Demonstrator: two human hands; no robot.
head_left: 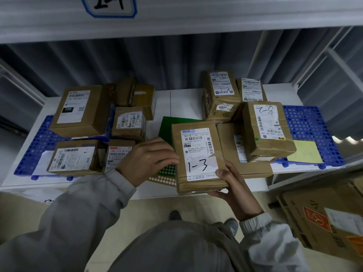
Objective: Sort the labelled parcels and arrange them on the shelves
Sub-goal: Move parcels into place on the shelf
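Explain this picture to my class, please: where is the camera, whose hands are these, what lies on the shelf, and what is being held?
There is no machine here. A person wears one camera on the head, so you look down over grey sleeves at their own two hands. In front is a white shelf with blue perforated mats and a green one. Brown cardboard parcels with printed labels lie on it, a group at the left and a stack at the right. The right hand grips the near corner of a parcel marked "1-3", thumb on its label. The left hand touches that parcel's left edge. The shelf edge above carries a handwritten tag.
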